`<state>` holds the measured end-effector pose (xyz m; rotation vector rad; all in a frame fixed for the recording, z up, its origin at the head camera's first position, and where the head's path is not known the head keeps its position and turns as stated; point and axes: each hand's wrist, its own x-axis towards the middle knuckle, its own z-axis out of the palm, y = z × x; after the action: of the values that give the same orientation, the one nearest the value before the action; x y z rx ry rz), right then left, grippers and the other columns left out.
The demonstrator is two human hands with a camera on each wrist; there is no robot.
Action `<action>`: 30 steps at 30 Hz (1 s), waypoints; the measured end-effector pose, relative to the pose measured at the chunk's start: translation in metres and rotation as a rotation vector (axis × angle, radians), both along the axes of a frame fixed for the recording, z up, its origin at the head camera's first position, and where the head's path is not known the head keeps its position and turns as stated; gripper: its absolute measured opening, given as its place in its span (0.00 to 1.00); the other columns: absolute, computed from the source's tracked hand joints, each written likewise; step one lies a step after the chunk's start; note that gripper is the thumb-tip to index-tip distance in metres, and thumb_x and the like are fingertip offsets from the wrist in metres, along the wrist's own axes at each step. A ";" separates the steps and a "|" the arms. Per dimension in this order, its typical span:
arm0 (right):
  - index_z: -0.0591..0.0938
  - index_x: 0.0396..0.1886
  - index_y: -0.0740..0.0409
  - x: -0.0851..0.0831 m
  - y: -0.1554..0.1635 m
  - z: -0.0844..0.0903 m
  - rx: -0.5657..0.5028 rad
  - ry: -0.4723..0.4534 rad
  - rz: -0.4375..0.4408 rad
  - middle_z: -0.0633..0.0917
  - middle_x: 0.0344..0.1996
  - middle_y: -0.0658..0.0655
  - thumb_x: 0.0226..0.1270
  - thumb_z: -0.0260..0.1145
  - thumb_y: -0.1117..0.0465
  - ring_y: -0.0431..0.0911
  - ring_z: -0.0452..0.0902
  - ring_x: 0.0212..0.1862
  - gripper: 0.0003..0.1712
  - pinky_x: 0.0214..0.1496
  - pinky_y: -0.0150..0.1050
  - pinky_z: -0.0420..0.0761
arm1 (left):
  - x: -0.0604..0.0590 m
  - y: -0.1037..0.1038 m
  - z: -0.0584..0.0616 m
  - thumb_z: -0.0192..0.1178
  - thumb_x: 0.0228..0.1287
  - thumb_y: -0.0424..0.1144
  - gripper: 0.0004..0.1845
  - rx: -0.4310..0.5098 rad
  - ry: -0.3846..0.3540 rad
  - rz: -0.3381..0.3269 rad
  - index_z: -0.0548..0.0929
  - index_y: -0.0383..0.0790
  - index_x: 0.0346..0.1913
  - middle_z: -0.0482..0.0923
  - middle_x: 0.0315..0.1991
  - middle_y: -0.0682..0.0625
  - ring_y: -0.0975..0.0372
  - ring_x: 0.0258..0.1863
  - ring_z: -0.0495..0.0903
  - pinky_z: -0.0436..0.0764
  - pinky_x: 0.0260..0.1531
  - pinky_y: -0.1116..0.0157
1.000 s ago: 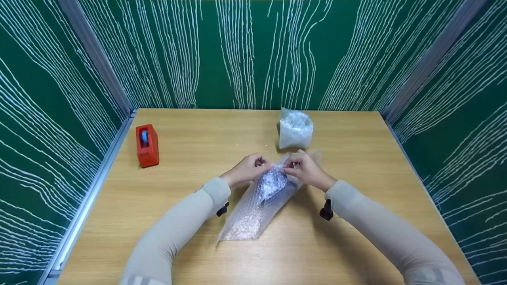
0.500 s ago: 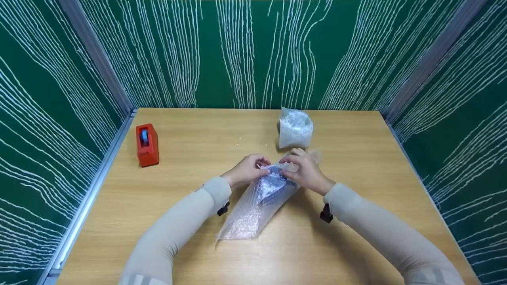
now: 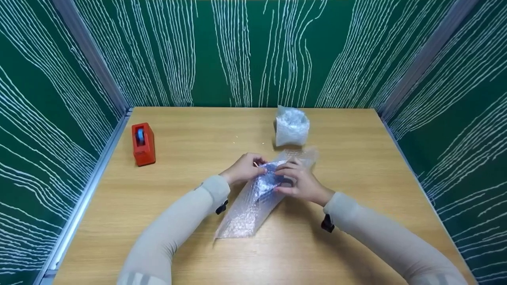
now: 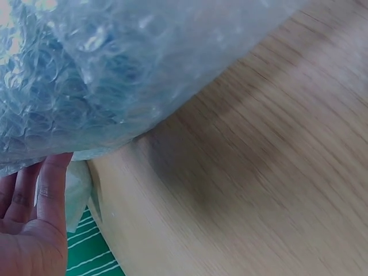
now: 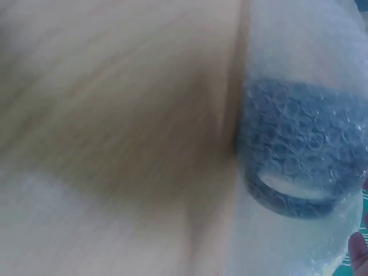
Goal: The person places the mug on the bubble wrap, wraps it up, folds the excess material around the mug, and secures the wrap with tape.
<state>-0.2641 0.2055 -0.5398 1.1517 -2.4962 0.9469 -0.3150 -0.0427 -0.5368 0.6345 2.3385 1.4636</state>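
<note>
A sheet of clear bubble wrap lies diagonally on the table, folded around a dark blue item. Through the plastic, the right wrist view shows a curved loop like a mug's handle. My left hand pinches the wrap at its upper left edge; in the left wrist view its fingers reach beneath the wrap. Across from it, my right hand grips the wrapped item from the right, fingers bent over the top and thumb lower down. Only a fingertip or two shows in the right wrist view.
A red tape dispenser with a blue core stands at the table's left. Behind the hands sits another bubble-wrapped bundle. Small white specks lie between them. Green panels with white lines enclose the table at the back and sides.
My right hand has moved down from the wrap's upper edge and spread its thumb from its fingers over the wrapped item. The left hand has barely moved. The view has shifted slightly.
</note>
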 end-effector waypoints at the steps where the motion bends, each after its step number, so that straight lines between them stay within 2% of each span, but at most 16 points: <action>1: 0.91 0.54 0.60 0.001 -0.001 -0.001 0.007 -0.005 -0.004 0.92 0.54 0.59 0.58 0.86 0.53 0.58 0.80 0.59 0.26 0.66 0.59 0.77 | 0.000 0.000 0.000 0.66 0.72 0.29 0.10 -0.003 0.003 0.003 0.88 0.33 0.53 0.84 0.43 0.47 0.60 0.43 0.80 0.82 0.45 0.67; 7: 0.90 0.58 0.59 0.006 -0.002 -0.014 0.050 0.016 -0.033 0.91 0.59 0.58 0.60 0.84 0.50 0.61 0.78 0.63 0.30 0.68 0.61 0.76 | 0.000 0.003 -0.002 0.67 0.70 0.29 0.10 -0.010 0.025 0.012 0.88 0.31 0.51 0.85 0.41 0.46 0.57 0.42 0.81 0.81 0.43 0.68; 12: 0.90 0.60 0.58 0.008 -0.003 -0.023 0.076 0.045 -0.044 0.91 0.59 0.56 0.63 0.82 0.48 0.59 0.77 0.63 0.29 0.68 0.60 0.75 | 0.001 0.002 -0.002 0.68 0.71 0.33 0.11 -0.020 0.039 0.008 0.89 0.31 0.52 0.87 0.43 0.45 0.60 0.43 0.82 0.82 0.46 0.67; 17: 0.90 0.58 0.56 0.009 -0.003 -0.025 0.091 0.056 -0.031 0.92 0.55 0.56 0.66 0.79 0.49 0.59 0.76 0.62 0.25 0.67 0.60 0.76 | 0.001 0.000 -0.001 0.67 0.70 0.32 0.13 -0.007 0.008 -0.021 0.89 0.31 0.54 0.87 0.45 0.43 0.61 0.45 0.81 0.82 0.49 0.67; 23: 0.92 0.53 0.56 0.009 -0.006 -0.022 0.128 0.110 -0.017 0.93 0.51 0.56 0.69 0.77 0.52 0.61 0.77 0.62 0.18 0.67 0.62 0.74 | -0.003 0.000 -0.002 0.68 0.63 0.28 0.16 0.007 0.028 -0.043 0.88 0.29 0.53 0.87 0.44 0.42 0.61 0.42 0.81 0.83 0.45 0.69; 30: 0.92 0.45 0.57 0.007 -0.010 -0.017 0.165 0.098 -0.005 0.93 0.45 0.57 0.71 0.75 0.53 0.60 0.78 0.61 0.13 0.69 0.62 0.73 | -0.003 -0.002 -0.001 0.67 0.68 0.29 0.14 0.008 0.019 -0.055 0.87 0.29 0.54 0.87 0.47 0.41 0.59 0.45 0.82 0.86 0.49 0.65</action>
<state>-0.2567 0.1958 -0.5569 1.2084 -2.5349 0.6753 -0.3175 -0.0450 -0.5376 0.7114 2.3113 1.4500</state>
